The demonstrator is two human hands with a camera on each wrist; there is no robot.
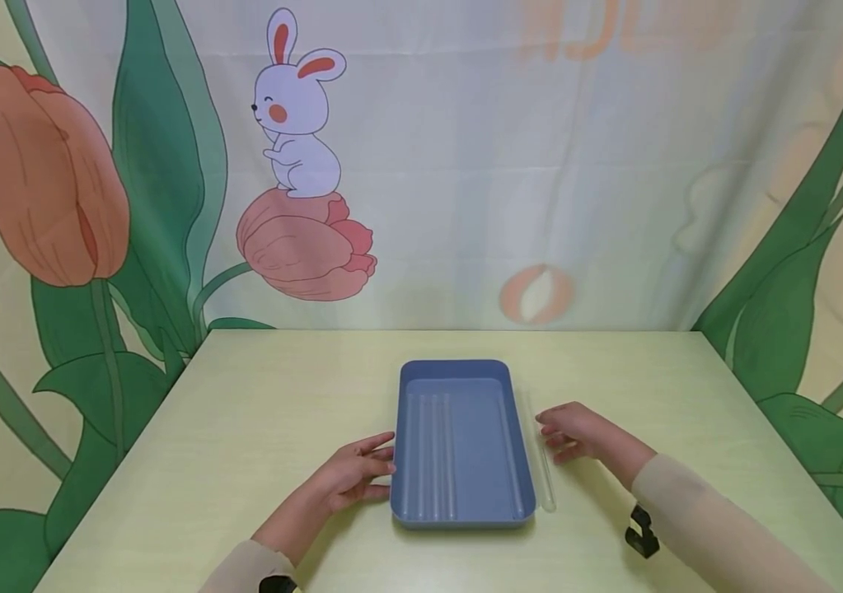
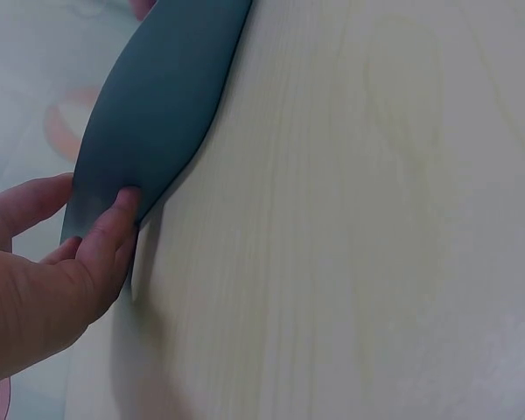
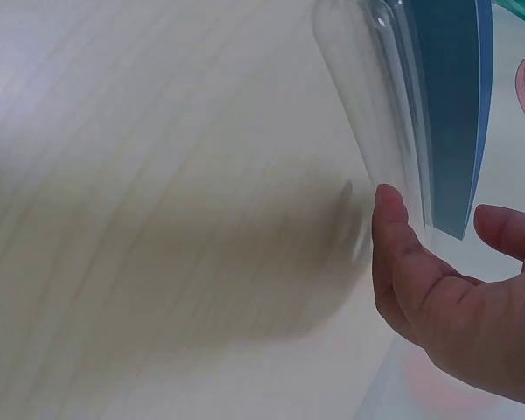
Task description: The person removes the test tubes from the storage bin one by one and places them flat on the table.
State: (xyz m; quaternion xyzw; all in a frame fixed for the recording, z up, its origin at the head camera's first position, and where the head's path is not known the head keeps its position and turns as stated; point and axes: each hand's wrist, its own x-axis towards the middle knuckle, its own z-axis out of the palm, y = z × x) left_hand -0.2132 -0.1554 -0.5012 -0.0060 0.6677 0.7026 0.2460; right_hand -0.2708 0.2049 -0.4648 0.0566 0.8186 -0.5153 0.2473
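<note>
A blue rectangular tray (image 1: pixel 476 461) lies on the table, its long sides running away from me. Several clear tubes (image 1: pixel 435 461) that look like glass test tubes lie side by side along its left part; another clear tube (image 1: pixel 508 449) lies along its right wall. Outside that wall, a clear round-ended test tube (image 1: pixel 546 486) rests on the table. My left hand (image 1: pixel 353 473) touches the tray's left side with loosely spread fingers. Beside the outer tube is my right hand (image 1: pixel 577 430), fingers slightly bent; in the right wrist view a fingertip (image 3: pixel 388 199) meets or nearly meets it.
The pale wood-grain table (image 1: pixel 280 387) ends at a hanging cloth (image 1: pixel 451 206) printed with tulips, leaves and a rabbit. A black device (image 1: pixel 642 532) is on the right wrist, and another black device (image 1: pixel 278 584) is on the left.
</note>
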